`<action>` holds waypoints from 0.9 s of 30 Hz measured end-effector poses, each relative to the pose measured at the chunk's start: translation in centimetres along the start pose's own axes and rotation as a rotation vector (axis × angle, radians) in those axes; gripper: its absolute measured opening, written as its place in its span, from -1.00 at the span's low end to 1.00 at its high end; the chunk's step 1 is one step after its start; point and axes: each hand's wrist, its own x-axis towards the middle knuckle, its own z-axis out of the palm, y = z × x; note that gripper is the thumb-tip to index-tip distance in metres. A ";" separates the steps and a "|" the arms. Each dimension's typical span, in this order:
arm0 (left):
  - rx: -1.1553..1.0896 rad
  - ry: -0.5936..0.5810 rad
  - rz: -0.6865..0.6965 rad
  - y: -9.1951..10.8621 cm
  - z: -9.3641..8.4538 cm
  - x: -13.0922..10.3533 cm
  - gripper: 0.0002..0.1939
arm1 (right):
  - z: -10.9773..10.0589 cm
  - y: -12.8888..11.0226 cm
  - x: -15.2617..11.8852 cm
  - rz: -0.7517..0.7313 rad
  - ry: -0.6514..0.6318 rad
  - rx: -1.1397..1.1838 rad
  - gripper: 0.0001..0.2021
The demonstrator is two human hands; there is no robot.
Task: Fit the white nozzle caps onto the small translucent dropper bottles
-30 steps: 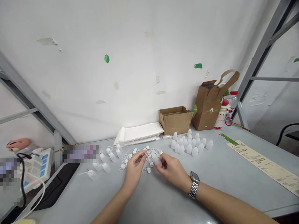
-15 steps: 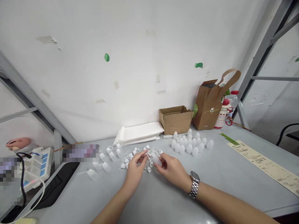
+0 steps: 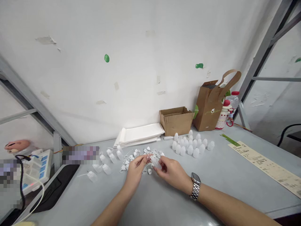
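Note:
A small translucent plastic bottle (image 3: 155,162) leans between the fingers of my right hand (image 3: 172,172), which is closed around its lower part. At the bottle's upper end, the fingertips of my left hand (image 3: 135,171) are pinched together. What lies in that pinch is hidden by the fingers. A heap of white caps with loop straps (image 3: 127,162) lies behind and beside my left hand, and one loose white cap (image 3: 150,171) rests just below the bottle. Several translucent bottles with caps (image 3: 107,169) lie or stand to the left. Several uncapped-looking bottles (image 3: 196,153) stand upright on the right.
White padded envelopes (image 3: 141,133) lie stacked against the wall beside a cardboard box (image 3: 178,124). Farther right are a brown paper bag (image 3: 209,110), a decorated cup (image 3: 222,119) and a printed paper strip (image 3: 263,166). A white power strip (image 3: 39,169) and black mat (image 3: 56,188) are left.
My left fingertips have closed into a tighter pinch at the bottle's upper end. My right hand keeps hold of the bottle, slightly shifted left. The view has moved a little.

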 end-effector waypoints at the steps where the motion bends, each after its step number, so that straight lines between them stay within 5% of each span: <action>1: 0.008 -0.011 0.008 0.0 0.0 0.0 -0.66 | 0.0 0.0 0.0 -0.010 -0.008 0.003 -0.85; 16: 0.099 -0.162 0.128 0.1 0.0 -0.3 -0.64 | 0.1 -0.1 0.0 -0.062 -0.004 -0.027 -0.83; 27: -0.011 -0.287 0.008 0.0 0.2 -0.6 -0.66 | 0.2 -0.1 -0.2 -0.061 0.013 -0.035 -0.83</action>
